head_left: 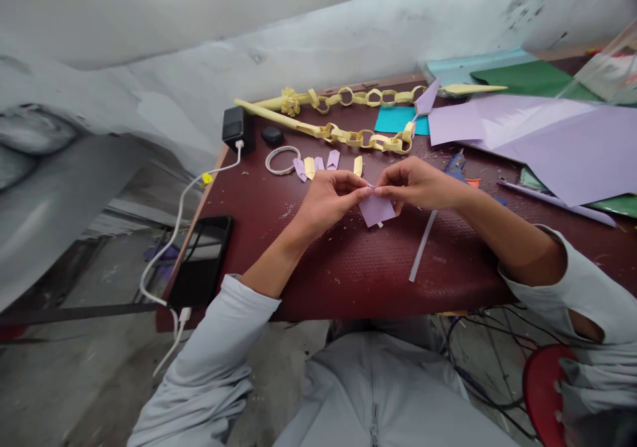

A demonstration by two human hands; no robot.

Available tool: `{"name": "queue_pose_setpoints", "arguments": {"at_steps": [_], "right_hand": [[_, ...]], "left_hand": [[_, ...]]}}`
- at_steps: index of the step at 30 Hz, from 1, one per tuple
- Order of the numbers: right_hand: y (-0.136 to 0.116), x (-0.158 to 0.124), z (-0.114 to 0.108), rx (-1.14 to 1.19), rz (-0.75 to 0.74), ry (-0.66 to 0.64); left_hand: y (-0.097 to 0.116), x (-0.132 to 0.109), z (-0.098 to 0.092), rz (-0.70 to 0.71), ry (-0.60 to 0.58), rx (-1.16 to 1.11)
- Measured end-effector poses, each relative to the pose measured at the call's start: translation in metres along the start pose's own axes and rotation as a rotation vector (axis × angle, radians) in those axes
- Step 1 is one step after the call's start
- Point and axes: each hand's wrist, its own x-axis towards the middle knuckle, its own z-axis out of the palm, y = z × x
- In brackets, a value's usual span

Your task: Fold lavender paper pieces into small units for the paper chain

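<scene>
1. Head view: the person's two bare hands meet over the middle of a dark red table (348, 274). Arms in pale grey sleeves come in from the lower edge.
2. The left hand (329, 198) is closed, with thumb and forefinger pinching the top left corner of a small purple paper (378, 211).
3. The right hand (417, 185) is closed as well. Its fingertips pinch the same paper's top edge, just beside the left fingertips.
4. The small purple paper hangs below the fingers, roughly square and a little tilted. It is low over the tabletop, but whether it touches cannot be told.
5. Just beyond the hands lies a row of small folded pieces (318, 164), some purple and some yellow. A white ring (282, 160) lies to their left.
6. Farther back, a yellow paper chain (368, 139) runs across the table in two lines.
7. To the right, a large purple sheet (547, 142) lies over a green sheet (532, 79). A teal sheet (395, 119) lies near the chain's end.
8. A thin white strip (422, 247) lies on the table below the right wrist.
9. At the table's left edge a black phone (202, 261) lies partly over the rim. A white cable (172, 235) runs from near it up to a black charger (233, 128) at the back corner.
10. A red stool (542, 381) shows at the lower right, below the table.
</scene>
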Motion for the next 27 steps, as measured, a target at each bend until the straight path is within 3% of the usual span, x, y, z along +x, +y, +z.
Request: {"name": "queue_pose_setpoints", "arguments": {"at_steps": [13,27], "right_hand": [[-0.0019,0.0004,0.0005,-0.052,-0.045,0.001],[-0.0028,0.0018,0.0047,0.007,-0.07,0.032]], "left_hand": [[-0.0002,0.0006,0.0042,-0.067,0.01,-0.036],[-0.0031,0.0029,0.0079,-0.006,0.069,-0.037]]}}
